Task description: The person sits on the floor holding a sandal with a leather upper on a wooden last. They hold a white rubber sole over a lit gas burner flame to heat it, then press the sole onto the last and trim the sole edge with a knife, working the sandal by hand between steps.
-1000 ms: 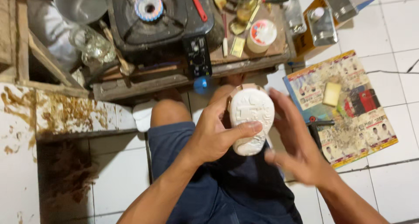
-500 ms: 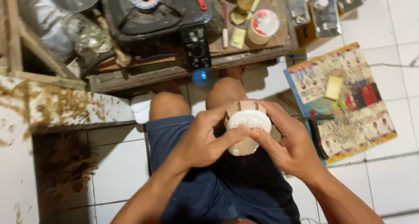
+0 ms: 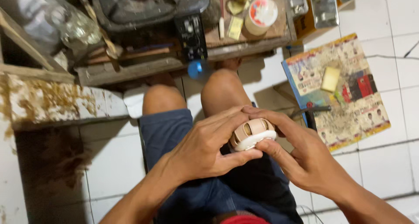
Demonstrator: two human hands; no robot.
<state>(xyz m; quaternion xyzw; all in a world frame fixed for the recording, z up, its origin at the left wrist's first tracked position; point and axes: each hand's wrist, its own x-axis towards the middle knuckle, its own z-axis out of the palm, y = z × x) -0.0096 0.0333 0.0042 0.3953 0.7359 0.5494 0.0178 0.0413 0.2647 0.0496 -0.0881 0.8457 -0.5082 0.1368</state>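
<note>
A small oval shell (image 3: 252, 134), beige on top with a white rim and round openings, sits end-on between both hands over my lap. My left hand (image 3: 205, 147) wraps it from the left, thumb under the white rim and fingers over the top. From the right, my right hand (image 3: 301, 156) pinches it, with the thumb on the lower edge and fingers curled over the far end. Below the hands are my dark blue shorts (image 3: 183, 132) and bare knees.
A low wooden bench (image 3: 144, 64) ahead carries a black gas stove (image 3: 144, 6), a black box (image 3: 191, 34), a tape roll (image 3: 261, 14) and small tools. A printed sheet (image 3: 349, 106) with a yellow block lies on the white tile floor at right.
The shell was held up flat, showing its white face; now it is lower over my lap and turned end-on, with both hands closed tighter around it.
</note>
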